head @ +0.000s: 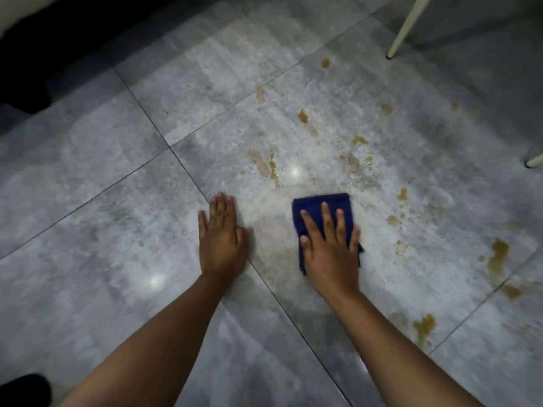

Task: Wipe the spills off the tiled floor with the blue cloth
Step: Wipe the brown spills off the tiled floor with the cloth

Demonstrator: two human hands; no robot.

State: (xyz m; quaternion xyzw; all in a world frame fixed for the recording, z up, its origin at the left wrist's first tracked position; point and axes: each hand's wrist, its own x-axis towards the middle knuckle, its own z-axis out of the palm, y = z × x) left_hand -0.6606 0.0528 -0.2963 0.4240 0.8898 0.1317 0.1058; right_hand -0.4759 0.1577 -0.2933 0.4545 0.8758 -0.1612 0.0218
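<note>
The right hand (330, 251) is laid flat, fingers straight and spread, on a folded dark blue cloth (316, 205), which is pressed against the grey marbled tiled floor (102, 171); nothing is curled round or pinched. The cloth is seen beyond the fingertips and along the thumb side of the hand, with a small corner showing by the little finger. The left hand (220, 239) is placed palm down on the bare tile, well to the left of the right hand, its fingers straight and held together, and a dark grout line (188, 174) is crossed beneath it. Yellowish-brown spills (496, 259) are scattered over the floor: a long smear and droplets (264, 164) lie ahead of the two hands, smaller spots (401, 194) are found just beyond and to the right of the cloth, and larger patches (424, 327) are seen to the right of the right forearm. Farther ahead and to the right of the right hand, a slanted cream furniture leg (408, 24) with a dark foot is set on the tile, and the tip of a second cream leg (534, 161) is visible at the frame's edge.
</note>
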